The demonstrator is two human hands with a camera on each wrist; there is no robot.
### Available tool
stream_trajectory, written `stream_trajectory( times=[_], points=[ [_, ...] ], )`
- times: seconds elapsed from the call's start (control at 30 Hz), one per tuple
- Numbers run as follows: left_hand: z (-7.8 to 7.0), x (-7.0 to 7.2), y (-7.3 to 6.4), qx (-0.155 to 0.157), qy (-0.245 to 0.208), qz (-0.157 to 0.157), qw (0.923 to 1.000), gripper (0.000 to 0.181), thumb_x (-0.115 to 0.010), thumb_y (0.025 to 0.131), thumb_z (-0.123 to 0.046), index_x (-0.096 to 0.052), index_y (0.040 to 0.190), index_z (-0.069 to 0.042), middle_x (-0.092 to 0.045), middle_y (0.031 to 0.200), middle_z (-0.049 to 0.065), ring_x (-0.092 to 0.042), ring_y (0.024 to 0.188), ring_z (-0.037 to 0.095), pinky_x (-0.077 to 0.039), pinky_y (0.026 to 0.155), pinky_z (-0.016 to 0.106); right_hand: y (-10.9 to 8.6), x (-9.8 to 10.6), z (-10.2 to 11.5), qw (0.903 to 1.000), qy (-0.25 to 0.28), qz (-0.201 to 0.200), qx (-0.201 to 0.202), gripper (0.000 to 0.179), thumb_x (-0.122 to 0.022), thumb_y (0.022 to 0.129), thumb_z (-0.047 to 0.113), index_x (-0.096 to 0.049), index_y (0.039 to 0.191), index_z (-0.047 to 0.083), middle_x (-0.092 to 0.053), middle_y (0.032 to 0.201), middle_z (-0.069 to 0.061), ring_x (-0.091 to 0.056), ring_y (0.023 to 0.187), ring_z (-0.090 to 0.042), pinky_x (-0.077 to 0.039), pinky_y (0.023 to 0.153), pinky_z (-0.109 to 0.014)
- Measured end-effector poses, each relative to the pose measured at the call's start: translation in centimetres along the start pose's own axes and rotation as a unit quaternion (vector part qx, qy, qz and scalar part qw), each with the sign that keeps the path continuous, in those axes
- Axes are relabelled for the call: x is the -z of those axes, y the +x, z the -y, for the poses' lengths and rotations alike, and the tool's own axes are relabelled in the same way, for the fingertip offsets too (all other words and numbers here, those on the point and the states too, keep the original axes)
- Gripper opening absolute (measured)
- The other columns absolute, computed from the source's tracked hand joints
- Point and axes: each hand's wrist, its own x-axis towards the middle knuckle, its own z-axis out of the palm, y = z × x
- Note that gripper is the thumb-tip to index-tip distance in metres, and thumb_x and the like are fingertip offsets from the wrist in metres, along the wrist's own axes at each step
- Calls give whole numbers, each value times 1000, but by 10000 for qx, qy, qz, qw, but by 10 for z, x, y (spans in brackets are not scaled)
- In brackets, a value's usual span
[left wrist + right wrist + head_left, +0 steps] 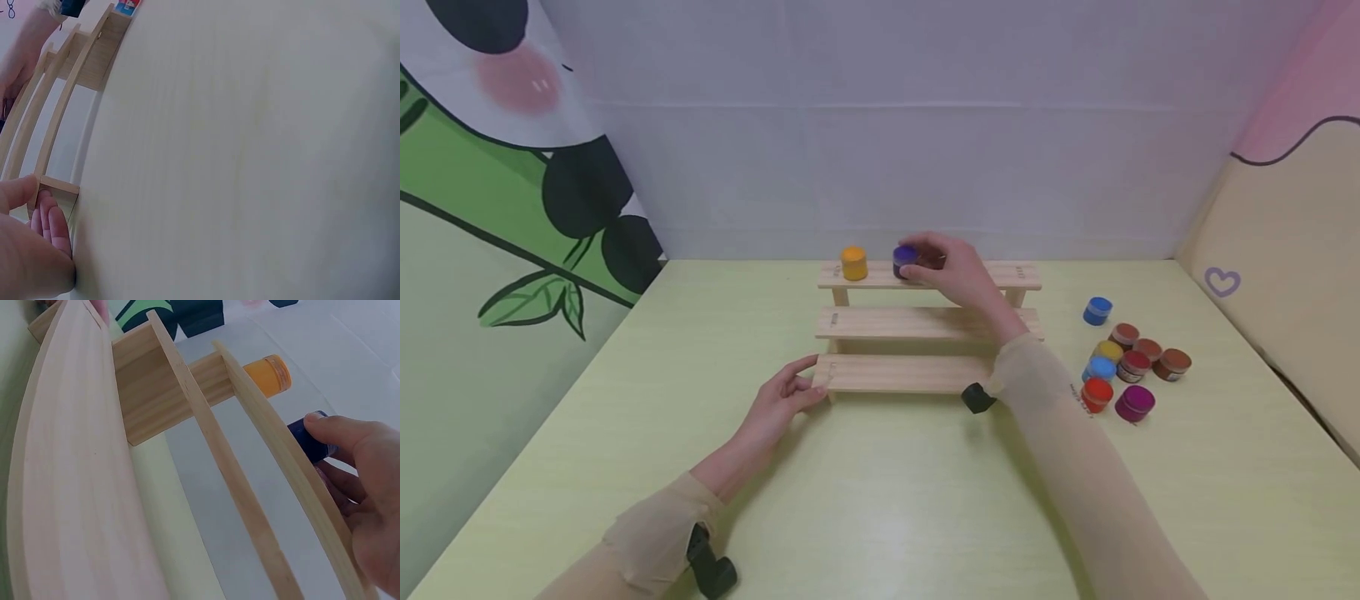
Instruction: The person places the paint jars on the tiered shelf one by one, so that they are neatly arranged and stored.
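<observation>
A three-tier wooden stand is on the table. My left hand holds the left end of its lowest shelf, thumb on one side and fingers curled beneath in the left wrist view. On the top shelf, my right hand pinches a small dark blue paint jar with thumb and fingers. The right wrist view shows the thumb on the blue jar's end. Something reddish-brown shows among the right fingers, mostly hidden by them. An orange-yellow paint jar stands upright left of the blue one.
Several paint jars cluster on the table right of the stand, among them a red jar, a purple jar and a blue jar. A pale backdrop rises behind the stand. Printed panels flank the table.
</observation>
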Motion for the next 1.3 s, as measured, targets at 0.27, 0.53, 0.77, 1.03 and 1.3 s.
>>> stream_trajectory(
  times=[0.27, 0.53, 0.77, 1.03, 1.3],
  points=[
    [0, 0, 0, -12, -22, 16, 10000, 60, -63, 96, -21, -39, 151, -17, -62, 97, -7, -58, 96, 10, -42, 94, 27, 0, 0, 1, 10000, -56, 6, 12, 42, -71, 92, 25, -62, 132, 19, -67, 122, -8, -64, 104, -21, -52, 95, -37],
    [0, 0, 0, 15, -1, 23, 10000, 61, -63, 96, -21, -39, 151, -17, -62, 97, -7, -58, 97, 11, -40, 96, 29, -1, 1, 2, 10000, -2, -1, -1, 42, -72, 91, 24, -62, 131, 19, -67, 122, -8, -65, 104, -21, -52, 96, -37],
    [2, 1, 1, 21, 13, 1, 10000, 59, -63, 96, -20, -40, 151, -18, -62, 98, -6, -58, 97, 11, -41, 95, 28, -2, 1, 2, 10000, -17, 20, -17, 42, -72, 91, 25, -62, 132, 20, -67, 122, -7, -65, 104, -20, -52, 95, -37],
    [0, 1, -1, 66, -26, -14, 10000, 59, -63, 96, -20, -40, 150, -19, -61, 98, -6, -58, 97, 11, -40, 97, 29, -2, 1, 1, 9999, 84, 91, 59, 42, -72, 91, 25, -62, 132, 19, -66, 122, -8, -65, 105, -21, -53, 95, -38],
    [-1, 0, -2, 92, -47, -35, 9999, 58, -63, 96, -19, -41, 150, -19, -61, 98, -6, -57, 97, 11, -39, 97, 30, -2, 1, 1, 9999, 70, 99, 5, 43, -71, 91, 25, -61, 132, 19, -66, 124, -8, -64, 106, -21, -52, 97, -38]
  ],
)
